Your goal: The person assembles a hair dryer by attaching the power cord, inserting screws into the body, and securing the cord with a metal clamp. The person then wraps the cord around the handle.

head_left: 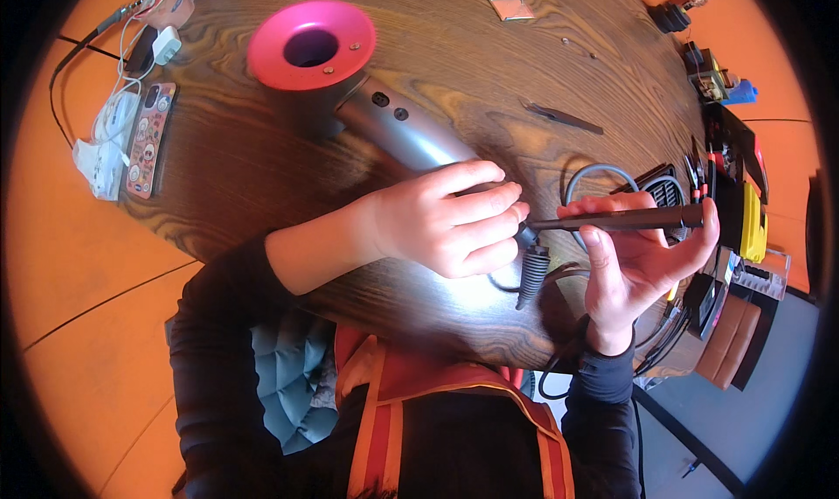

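A hair dryer with a pink round head (262,53) and a grey handle (411,136) lies across the wooden table. My left hand (450,219) is wrapped round the lower end of the handle. In my right hand (629,254) is a slim dark screwdriver (629,219), held level between thumb and fingers, with a fingertip pressing its back end. Its tip points left at the bottom end of the handle; whether it touches a screw there is hidden by my fingers. Just below hangs the cord's ribbed black sleeve (533,276).
Dark tweezers (566,119) and a small flat rectangular piece (510,8) lie on the far side of the table. A patterned phone (150,141) and white cables (109,119) are at the left. Grey cord loops (581,180), tools and a yellow case (753,224) crowd the right edge.
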{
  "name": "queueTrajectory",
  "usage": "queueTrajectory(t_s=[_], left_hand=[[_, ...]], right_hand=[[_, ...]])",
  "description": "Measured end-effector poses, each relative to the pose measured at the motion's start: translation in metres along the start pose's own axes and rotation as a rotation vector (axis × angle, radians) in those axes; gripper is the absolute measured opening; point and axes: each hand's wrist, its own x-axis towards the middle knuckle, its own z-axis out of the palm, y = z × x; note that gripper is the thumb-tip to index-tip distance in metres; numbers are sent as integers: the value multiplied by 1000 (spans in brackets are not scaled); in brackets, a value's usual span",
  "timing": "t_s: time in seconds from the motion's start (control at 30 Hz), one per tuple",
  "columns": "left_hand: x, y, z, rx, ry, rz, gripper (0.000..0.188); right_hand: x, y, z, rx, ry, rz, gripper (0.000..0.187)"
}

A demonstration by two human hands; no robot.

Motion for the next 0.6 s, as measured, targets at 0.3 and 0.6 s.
queueTrajectory(t_s=[0.3, 0.6], left_hand=[[0, -3, -6, -48, -3, -2, 13], [1, -2, -8, -64, -47, 19, 15]], right_hand=[[10, -3, -2, 69, -83, -13, 91], [4, -3, 7, -203, -4, -71, 94]])
